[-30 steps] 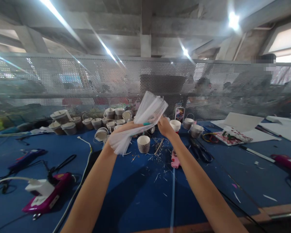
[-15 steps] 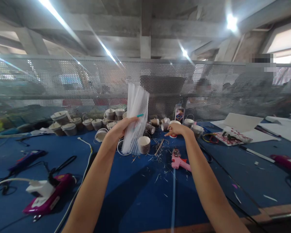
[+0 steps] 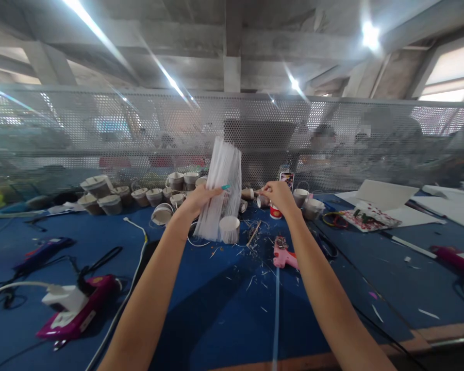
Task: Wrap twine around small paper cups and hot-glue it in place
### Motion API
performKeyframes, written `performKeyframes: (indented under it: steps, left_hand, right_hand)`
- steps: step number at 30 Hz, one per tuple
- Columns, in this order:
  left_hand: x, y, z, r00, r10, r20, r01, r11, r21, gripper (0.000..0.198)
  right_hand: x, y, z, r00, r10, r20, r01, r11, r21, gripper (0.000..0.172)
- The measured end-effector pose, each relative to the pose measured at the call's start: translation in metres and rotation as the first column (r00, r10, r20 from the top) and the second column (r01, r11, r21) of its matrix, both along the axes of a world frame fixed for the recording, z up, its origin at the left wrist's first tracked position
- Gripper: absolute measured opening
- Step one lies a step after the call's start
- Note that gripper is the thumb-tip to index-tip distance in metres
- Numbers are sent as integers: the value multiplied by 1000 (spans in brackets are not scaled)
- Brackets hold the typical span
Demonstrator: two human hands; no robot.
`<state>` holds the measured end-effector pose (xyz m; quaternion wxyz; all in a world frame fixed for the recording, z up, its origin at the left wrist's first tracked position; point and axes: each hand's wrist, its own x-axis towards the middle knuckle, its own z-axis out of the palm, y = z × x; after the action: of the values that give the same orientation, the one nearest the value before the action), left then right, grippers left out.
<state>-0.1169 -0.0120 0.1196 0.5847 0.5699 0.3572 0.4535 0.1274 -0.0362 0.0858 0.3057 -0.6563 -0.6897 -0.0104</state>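
My left hand (image 3: 201,197) is wrapped round a bundle of long, thin, translucent white strips (image 3: 226,165), held upright with a slight tilt. The bundle's lower end comes down beside and partly in front of a small pale cup (image 3: 229,230). My right hand (image 3: 279,196) is closed in a pinch above a red cup (image 3: 275,212); whatever lies between its fingertips is too small to make out. Nearer to me, below that hand, a pink glue gun (image 3: 284,257) lies with a long translucent stick (image 3: 277,314) running from it toward the table's front edge.
Several small buckets (image 3: 110,204) line the back left, before a perforated metal screen (image 3: 139,139). Scraps and twigs (image 3: 254,234) litter the middle. A magenta power strip (image 3: 100,296) with cables is at left. A phone (image 3: 286,179) stands at the back; white sheets (image 3: 386,198) lie at right.
My right hand has shifted slightly left and its fingers have drawn together, uncovering the red cup. The bundle in my left hand has moved a little to the right, overlapping the pale cup.
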Motion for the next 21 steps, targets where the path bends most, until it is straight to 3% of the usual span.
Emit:
performKeyframes:
  steps: [1,3,6,9,11,12,14,16,17,19,21]
  left_hand:
    - [0,-1,0,1000,1,-23,-1,1000,6,10]
    - [0,-1,1,998,-13,-63,14,1000,5,11]
    - [1,1,-1,999,-2,-41,2,1000,6,10]
    - [4,3,-3,998,52,31,-52,999,16,11]
    - [5,3,-3,997,64,51,-64,998,0,11]
    - [4,2,-2,997,64,52,-64,998,-7,10]
    - [2,1,0,997,56,50,-56,998,-5,8]
    - [-3,1,2,998,38,42,-39,999,9,7]
    - [-5,1,3,999,29,31,-29,999,14,7]
    - [-10,3,5,1000,11,-12,-11,1000,17,7]
    - [-13,4,5,998,-12,-58,13,1000,15,6]
  right_hand:
    - [3,1,-1,1000,21,-3,-21,1000,19,36]
    - [8,4,-3,994,105,1,-104,991,-85,51]
    - [15,6,-6,982,98,-163,-142,948,-284,32]
    - [14,2,1,954,-8,-299,-28,993,-117,34]
    - [8,-8,13,983,-43,-180,36,999,-41,36]
    - [4,-16,19,996,-48,-71,42,996,-82,37]
    - [-6,-34,29,996,30,87,-6,964,-264,33]
    - [-18,-55,29,977,111,184,9,835,-550,25]
    - [-23,-65,25,969,120,216,48,765,-642,21]
    - [-30,-84,6,952,110,285,123,715,-688,19]
    - [-33,-102,-22,906,89,415,223,733,-643,34]
